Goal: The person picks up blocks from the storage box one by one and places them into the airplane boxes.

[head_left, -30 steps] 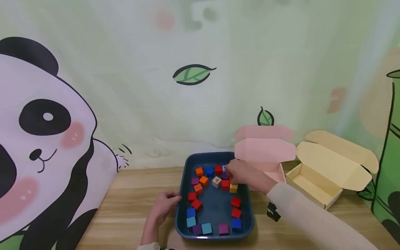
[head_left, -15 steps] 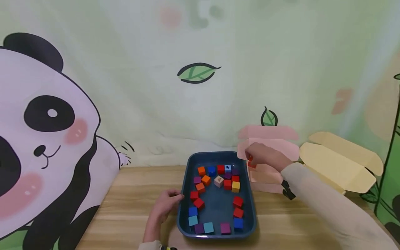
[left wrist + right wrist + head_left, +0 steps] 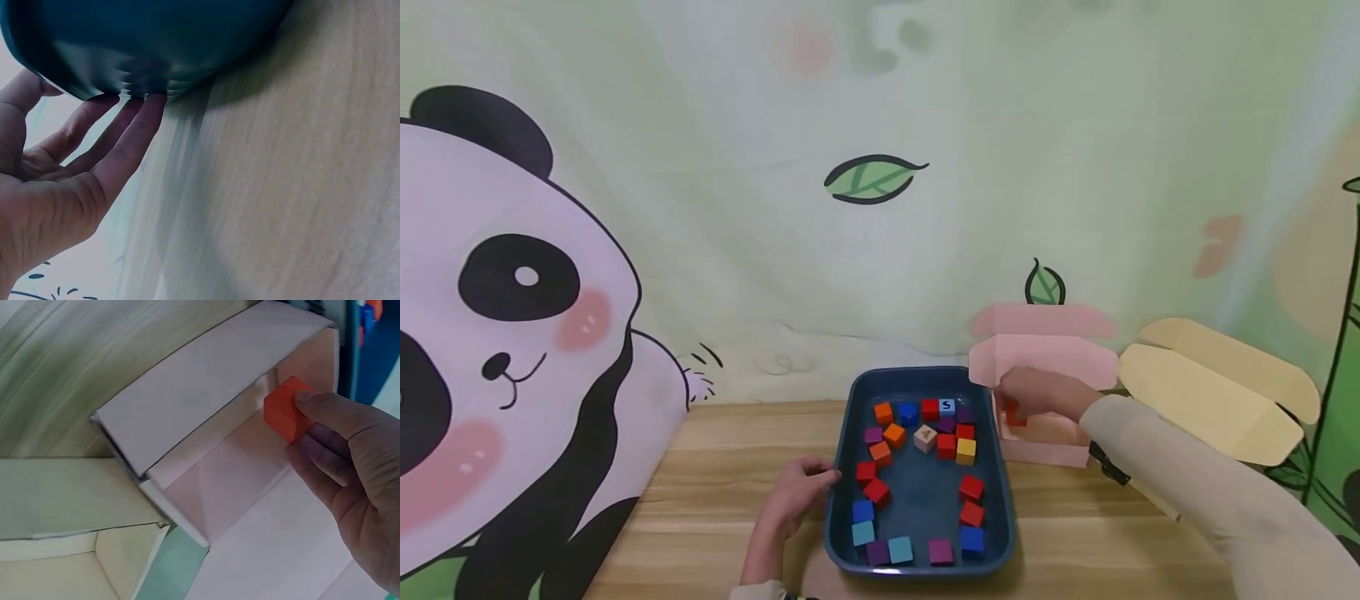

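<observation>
My right hand [image 3: 1037, 393] pinches an orange-red cube [image 3: 290, 411] between thumb and fingers. It holds the cube within the opening of the pink box [image 3: 212, 381], at the end nearest the tray. To the left, a dark blue tray [image 3: 921, 508] holds several small cubes in red, orange, blue, purple and yellow, plus a light wooden letter cube [image 3: 925, 437]. My left hand [image 3: 797, 492] is at the tray's left side. In the left wrist view its extended fingertips touch the outer wall, with the thumb by the rim.
A cream box [image 3: 1213, 404] with its lid up stands right of the pink one, partly hidden behind my right sleeve [image 3: 1195, 483]. All sit on a wood-grain table [image 3: 737, 450]. A printed panda curtain [image 3: 737, 208] hangs behind.
My right hand has carried the orange-red cube from the tray's upper right over to the pink box, then lowered it there. The left hand stays at the tray's side.
</observation>
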Motion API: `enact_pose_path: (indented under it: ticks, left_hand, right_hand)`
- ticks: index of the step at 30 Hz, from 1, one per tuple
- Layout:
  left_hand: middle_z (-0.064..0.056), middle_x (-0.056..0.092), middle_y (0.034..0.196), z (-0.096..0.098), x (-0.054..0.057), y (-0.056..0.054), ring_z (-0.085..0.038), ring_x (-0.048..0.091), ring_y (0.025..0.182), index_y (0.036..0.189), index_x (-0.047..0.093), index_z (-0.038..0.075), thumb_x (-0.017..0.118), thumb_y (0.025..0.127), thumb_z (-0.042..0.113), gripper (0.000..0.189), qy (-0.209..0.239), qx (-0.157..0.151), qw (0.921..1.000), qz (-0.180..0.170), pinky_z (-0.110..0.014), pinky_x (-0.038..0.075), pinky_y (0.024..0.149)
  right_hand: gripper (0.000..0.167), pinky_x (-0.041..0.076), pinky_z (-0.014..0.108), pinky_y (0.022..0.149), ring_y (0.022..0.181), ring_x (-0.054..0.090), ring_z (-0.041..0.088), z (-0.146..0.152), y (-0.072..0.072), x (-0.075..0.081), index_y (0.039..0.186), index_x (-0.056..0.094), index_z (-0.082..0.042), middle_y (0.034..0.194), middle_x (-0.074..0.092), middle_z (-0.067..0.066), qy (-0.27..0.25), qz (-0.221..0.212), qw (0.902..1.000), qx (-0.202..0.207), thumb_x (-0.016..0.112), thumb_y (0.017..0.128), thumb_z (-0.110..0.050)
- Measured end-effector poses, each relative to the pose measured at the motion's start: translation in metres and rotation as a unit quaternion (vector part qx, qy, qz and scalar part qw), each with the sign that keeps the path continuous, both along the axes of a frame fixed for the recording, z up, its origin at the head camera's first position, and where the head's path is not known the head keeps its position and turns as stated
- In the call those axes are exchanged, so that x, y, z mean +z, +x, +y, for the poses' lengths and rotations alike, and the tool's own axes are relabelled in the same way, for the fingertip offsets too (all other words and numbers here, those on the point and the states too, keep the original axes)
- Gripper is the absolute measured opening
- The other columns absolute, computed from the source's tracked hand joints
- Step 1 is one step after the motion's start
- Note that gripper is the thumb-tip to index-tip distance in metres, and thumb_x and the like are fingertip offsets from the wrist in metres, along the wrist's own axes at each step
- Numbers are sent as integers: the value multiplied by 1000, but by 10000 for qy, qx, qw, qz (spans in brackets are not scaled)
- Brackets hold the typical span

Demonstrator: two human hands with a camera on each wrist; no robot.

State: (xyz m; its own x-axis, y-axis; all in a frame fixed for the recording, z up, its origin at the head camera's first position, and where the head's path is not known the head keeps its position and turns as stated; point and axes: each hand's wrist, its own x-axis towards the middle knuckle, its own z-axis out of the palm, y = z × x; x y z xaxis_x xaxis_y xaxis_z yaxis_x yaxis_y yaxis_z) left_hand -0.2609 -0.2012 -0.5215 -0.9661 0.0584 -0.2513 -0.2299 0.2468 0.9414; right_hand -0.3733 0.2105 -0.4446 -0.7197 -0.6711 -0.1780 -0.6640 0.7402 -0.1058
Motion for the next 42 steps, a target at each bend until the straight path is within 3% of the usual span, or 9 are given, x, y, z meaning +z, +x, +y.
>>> enact_pose_path:
  ticks: [5, 11, 21, 42]
  left_hand:
    - [-17, 60, 115, -1, 0, 1, -25, 60, 96, 119, 66, -5, 68, 96, 15, 31, 73, -20, 10000, -39, -37, 60, 81]
    - [-18, 60, 118, -3, 1, 1, -26, 61, 97, 122, 65, -5, 68, 97, 17, 34, 66, -66, 9999, -106, -38, 60, 83]
    - [-15, 61, 109, -1, -2, 0, -20, 62, 87, 117, 65, -10, 66, 95, 11, 30, 361, -9, 9993, 76, -35, 60, 77]
    - [-17, 59, 115, -4, 1, -1, -23, 62, 94, 119, 66, -7, 68, 95, 15, 32, 268, -96, 9995, -125, -35, 60, 81]
  right_hand:
    - [17, 56, 26, 73, 75, 57, 14, 4, -5, -9, 95, 75, -5, 83, 69, 2, -42, -122, 9994, 326, 84, 80, -3]
    - [18, 57, 28, 75, 77, 59, 11, 6, -6, -16, 94, 77, -13, 84, 70, -5, -66, -574, 9983, 65, 85, 81, -5]
    - [21, 57, 30, 78, 78, 58, 11, 7, -1, -15, 95, 75, -14, 84, 69, -5, 97, -298, 9991, 285, 87, 79, -7]
    - [17, 56, 25, 73, 78, 58, 10, 5, -5, -16, 94, 78, -16, 87, 70, -6, 137, -750, 9964, 360, 83, 82, -5]
